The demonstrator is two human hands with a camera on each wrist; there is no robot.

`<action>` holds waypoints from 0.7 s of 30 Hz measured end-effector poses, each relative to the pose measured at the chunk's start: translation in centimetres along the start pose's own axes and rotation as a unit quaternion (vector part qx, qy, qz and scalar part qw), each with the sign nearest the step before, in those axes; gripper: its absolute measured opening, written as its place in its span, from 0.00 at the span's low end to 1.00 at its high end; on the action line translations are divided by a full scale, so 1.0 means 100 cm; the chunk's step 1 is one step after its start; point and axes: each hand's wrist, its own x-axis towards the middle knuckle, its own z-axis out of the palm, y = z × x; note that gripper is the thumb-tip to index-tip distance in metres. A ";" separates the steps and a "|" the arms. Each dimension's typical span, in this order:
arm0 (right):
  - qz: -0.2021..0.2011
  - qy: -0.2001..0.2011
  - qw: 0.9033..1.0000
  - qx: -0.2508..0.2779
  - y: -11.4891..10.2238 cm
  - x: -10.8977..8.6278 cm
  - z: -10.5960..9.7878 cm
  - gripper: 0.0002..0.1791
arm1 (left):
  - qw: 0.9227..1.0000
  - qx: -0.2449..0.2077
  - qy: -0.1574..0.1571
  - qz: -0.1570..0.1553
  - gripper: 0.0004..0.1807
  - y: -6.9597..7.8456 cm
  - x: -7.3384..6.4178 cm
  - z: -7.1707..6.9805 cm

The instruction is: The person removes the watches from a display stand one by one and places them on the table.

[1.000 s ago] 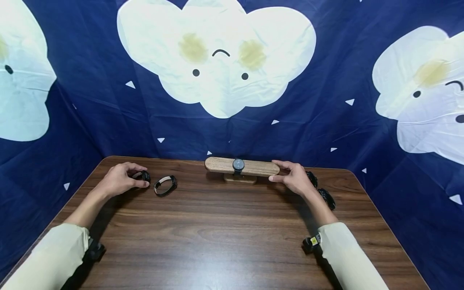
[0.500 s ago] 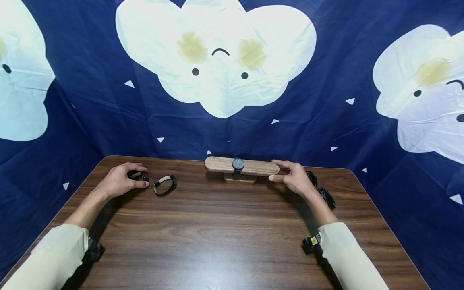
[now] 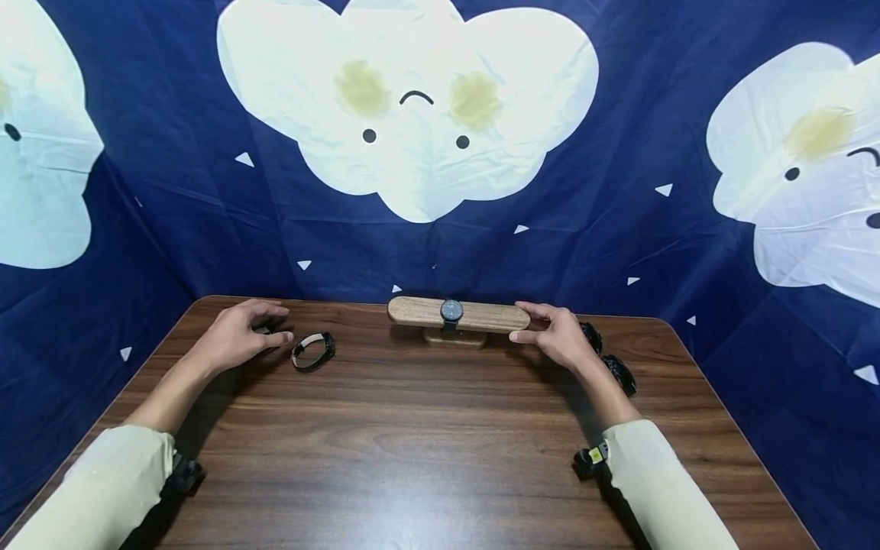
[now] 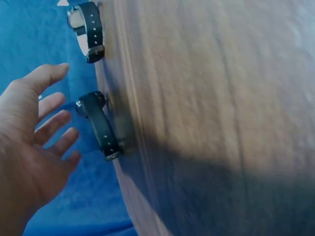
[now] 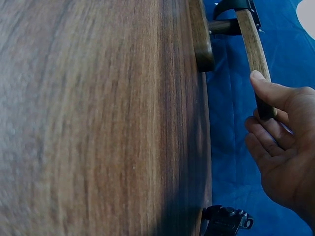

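Observation:
My left hand (image 3: 237, 334) hovers around a black-strapped wristwatch (image 4: 98, 123) at the table's back left. Its thumb and fingers are spread, and the left wrist view shows a gap between them and the strap. A second wristwatch (image 3: 330, 347), its dark strap pale inside and closed in a loop, stands just to the right. At the back middle, a wooden watch stand (image 3: 419, 312) carries a dark round-faced watch (image 3: 451, 311) on its bar. My right hand (image 3: 562, 338) pinches the bar's right end between thumb and fingers.
Two black watches (image 3: 621, 376) lie beyond my right forearm, partly covered by it. The brown wooden table (image 3: 426, 428) ends at a blue cloth backdrop (image 3: 275, 244) with white clouds. Small wrist cameras (image 3: 587, 463) sit on both sleeves.
My left hand has shifted slightly right, and the watch there is now more hidden behind its fingers in the head view. My right hand keeps its place on the stand.

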 end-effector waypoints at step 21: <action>-0.004 0.009 1.000 -0.006 0.001 0.000 0.000 0.38 | 0.999 -0.025 0.031 0.023 0.31 0.032 0.005 0.011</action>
